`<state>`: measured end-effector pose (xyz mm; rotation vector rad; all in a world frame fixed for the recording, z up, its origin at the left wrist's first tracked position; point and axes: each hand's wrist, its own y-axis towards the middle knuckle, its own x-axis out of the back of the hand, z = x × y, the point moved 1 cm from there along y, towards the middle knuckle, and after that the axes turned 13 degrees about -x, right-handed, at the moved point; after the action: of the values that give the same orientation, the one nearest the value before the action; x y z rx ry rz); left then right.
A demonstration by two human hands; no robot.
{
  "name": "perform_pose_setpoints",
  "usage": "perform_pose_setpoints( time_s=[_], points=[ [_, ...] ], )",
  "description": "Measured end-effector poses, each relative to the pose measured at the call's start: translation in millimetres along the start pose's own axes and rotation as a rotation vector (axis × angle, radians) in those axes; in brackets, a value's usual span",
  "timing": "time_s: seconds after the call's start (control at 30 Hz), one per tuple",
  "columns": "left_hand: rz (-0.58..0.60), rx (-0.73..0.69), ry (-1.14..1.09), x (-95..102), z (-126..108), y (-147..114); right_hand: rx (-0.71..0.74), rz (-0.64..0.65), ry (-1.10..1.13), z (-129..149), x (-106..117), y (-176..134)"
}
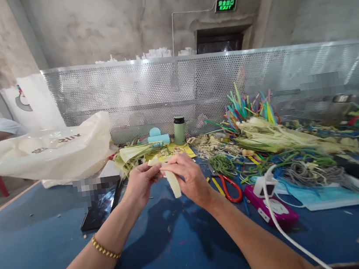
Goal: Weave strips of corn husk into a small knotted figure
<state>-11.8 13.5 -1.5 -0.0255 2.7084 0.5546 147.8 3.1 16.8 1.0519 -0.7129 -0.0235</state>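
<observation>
My left hand (142,181) and my right hand (190,177) meet above the blue table, both with fingers pinched. Between them is a pale, cream-coloured strip of corn husk (173,184), folded at the fingertips, with one end hanging down below my right fingers. Another bit of it sticks up over my left thumb. Past my hands lie more pale green corn husks (135,153) and a yellow sheet (188,150) with scraps on it. Red-handled scissors (231,191) rest right of my right hand.
A tablet (101,208) and a big white plastic bag (69,151) are at left. A green bottle (179,131) stands behind. Husk piles (269,136), green cords (221,165), a purple box (272,210) with a white cable and a blue mask (329,194) occupy the right. A perforated metal screen (147,90) borders the back.
</observation>
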Motion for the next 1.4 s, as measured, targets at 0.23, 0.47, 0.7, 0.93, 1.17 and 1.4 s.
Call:
perform_pose_setpoints(
  time_s=[0.23,0.47,0.7,0.93,1.17,1.4],
  points=[
    [0.173,-0.094,0.274,-11.1,-8.1,-11.2,-0.422,-0.079,0.177,-11.6,-2.3,2.1],
    [0.240,-0.066,0.190,-13.1,-7.5,-13.8,-0.509,-0.091,0.148,-17.1,-7.8,0.8],
    [0.231,-0.005,0.137,-11.9,-7.4,-12.4,-0.520,-0.104,0.039,-15.3,-16.5,-4.6],
    [0.145,-0.098,0.264,-15.3,-10.1,-12.7,-0.518,-0.082,0.065,-14.7,-17.5,-4.4],
    [0.139,-0.120,0.167,-3.2,-3.3,-2.0,-0.769,0.317,0.620,-12.4,-6.6,0.1],
    [0.204,-0.079,0.071,-1.7,-2.5,-0.6,-0.753,0.407,0.769,-6.0,9.4,5.7]
  ],
)
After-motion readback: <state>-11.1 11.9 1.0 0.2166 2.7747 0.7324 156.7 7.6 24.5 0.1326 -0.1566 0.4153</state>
